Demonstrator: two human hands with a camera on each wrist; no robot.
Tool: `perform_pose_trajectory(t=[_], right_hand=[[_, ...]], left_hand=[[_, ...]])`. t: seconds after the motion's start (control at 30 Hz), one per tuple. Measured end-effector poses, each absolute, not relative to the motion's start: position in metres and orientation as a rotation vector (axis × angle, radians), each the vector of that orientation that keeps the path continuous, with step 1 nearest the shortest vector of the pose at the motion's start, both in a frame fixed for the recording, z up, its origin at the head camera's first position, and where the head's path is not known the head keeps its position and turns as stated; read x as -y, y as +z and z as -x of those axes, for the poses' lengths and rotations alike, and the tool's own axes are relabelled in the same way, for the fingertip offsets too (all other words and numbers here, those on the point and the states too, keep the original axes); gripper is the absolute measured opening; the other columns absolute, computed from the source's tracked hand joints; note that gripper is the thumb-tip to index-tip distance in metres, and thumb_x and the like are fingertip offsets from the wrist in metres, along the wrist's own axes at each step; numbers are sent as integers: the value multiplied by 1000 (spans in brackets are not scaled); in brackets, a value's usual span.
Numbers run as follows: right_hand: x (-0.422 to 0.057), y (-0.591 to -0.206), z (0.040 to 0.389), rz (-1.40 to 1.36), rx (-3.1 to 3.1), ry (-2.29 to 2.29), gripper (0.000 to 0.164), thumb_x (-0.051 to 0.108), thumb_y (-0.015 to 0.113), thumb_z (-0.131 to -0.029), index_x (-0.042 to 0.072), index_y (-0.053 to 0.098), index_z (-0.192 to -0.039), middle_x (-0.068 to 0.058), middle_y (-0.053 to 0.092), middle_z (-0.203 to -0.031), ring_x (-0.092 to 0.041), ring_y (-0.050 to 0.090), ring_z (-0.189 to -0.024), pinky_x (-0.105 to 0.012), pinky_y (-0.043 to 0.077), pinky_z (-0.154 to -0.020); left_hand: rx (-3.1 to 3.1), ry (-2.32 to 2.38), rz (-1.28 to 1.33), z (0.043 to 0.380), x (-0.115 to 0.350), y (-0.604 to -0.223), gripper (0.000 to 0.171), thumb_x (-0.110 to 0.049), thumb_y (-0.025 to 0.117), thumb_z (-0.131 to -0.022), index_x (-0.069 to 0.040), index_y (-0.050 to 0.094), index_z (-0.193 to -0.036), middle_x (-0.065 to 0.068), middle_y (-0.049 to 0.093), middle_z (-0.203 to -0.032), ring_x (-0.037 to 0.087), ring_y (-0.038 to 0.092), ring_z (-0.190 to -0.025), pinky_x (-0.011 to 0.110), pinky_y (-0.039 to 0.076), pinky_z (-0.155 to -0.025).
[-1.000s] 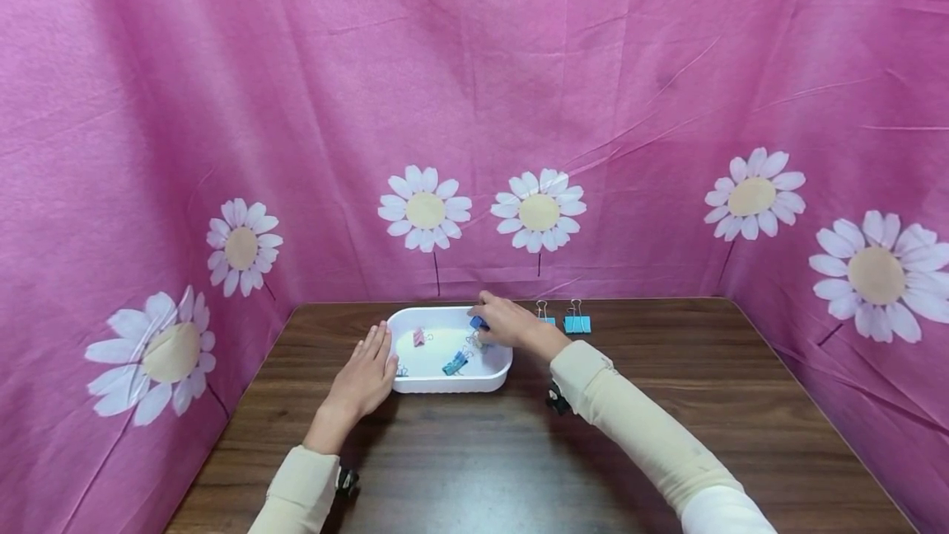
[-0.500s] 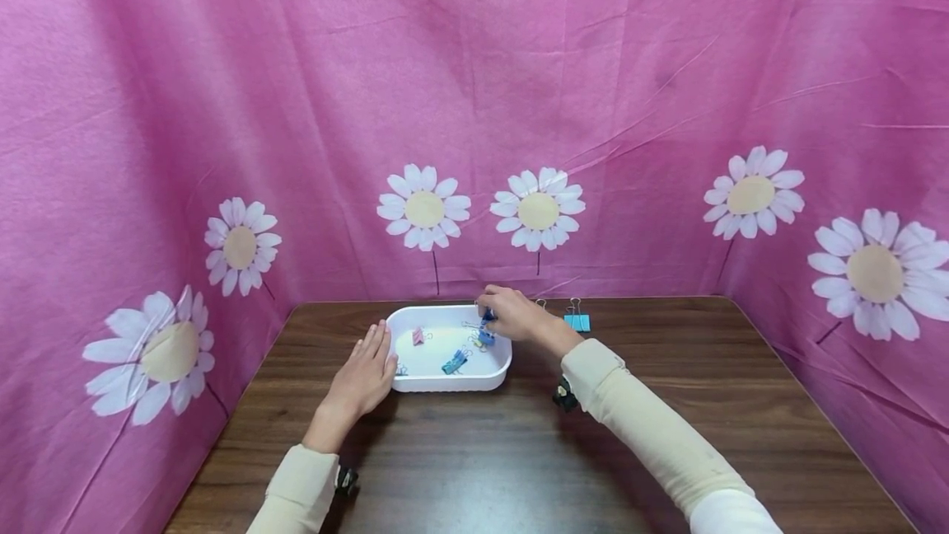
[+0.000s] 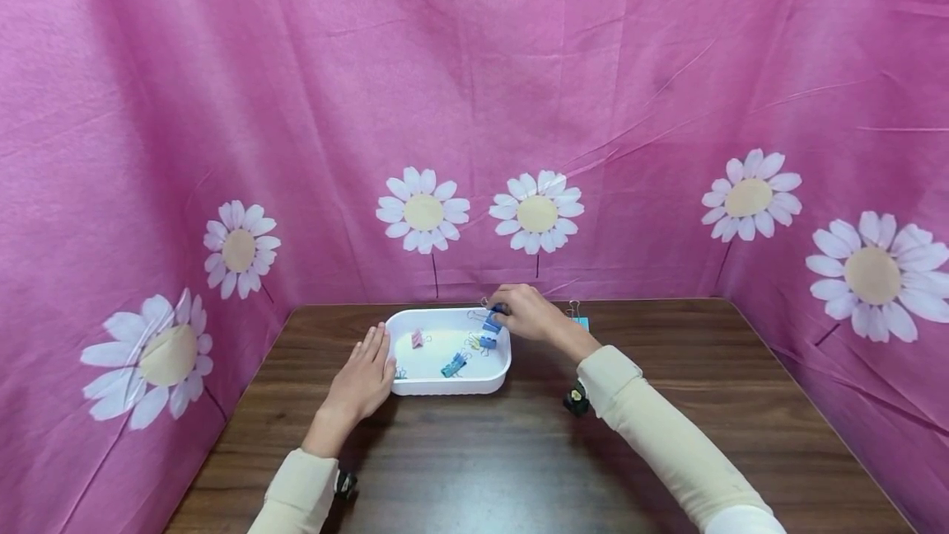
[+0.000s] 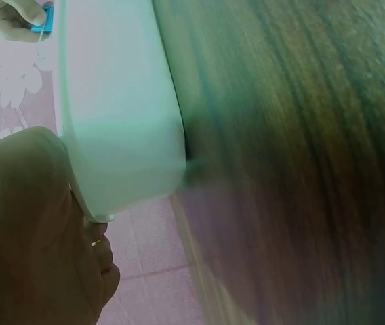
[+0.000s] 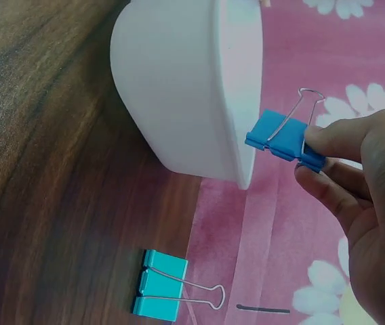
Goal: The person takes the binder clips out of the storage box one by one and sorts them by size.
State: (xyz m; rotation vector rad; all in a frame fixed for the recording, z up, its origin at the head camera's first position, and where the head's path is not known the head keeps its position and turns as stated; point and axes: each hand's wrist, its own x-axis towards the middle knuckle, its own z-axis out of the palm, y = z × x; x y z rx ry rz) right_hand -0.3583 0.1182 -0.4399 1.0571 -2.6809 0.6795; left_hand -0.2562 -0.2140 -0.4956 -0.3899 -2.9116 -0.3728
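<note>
My right hand [image 3: 530, 316] pinches a blue binder clip [image 5: 282, 134] at one end, over the back right rim of the white tray [image 3: 448, 386]. In the right wrist view the thumb and fingers grip it, and its wire handles stick out. Inside the tray lie another blue binder clip [image 3: 488, 342], a teal-blue one [image 3: 454, 365], a pink one [image 3: 417, 339] and a small yellowish one, partly covered. My left hand [image 3: 362, 373] rests against the tray's left end with its fingers straight. A small clip near that end is half hidden by the wall.
A teal binder clip [image 5: 160, 284] stands on the brown wooden table [image 3: 460, 468], right of the tray. In the head view my right hand partly covers it. Behind the table hangs a pink curtain [image 3: 474, 89] with white flowers.
My right hand has drawn back to the right with the blue binder clip, uncovering another blue clip in the tray. It now hides one teal clip on the table. The left hand stays put.
</note>
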Motion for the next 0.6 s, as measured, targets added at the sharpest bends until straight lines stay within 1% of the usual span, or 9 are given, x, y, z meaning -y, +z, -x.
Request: perform_pose_trajectory(t=[0.3,0.6], right_hand=[[-137,-438,355,-1022,2629,767,18,8,74,-97,5,80,-114,-7,79,-108,-14,74,-88,-31,65,-79],[-161,-434,349,-953,2591,842,19,8,74,-98,3,78,-115,-9,79,-106,-16,75,-88,-34,66,-78]], left_hand=[[2909,-385,396,256,214,-496,57,-18,45,-111,14,38,-158,28,32,-171,46,30,-160,59,29,-132],[2911,-402,399,256,214,-496,58,-18,44,-111,14,37,-158,29,32,-170,46,31,-160,58,28,-132]])
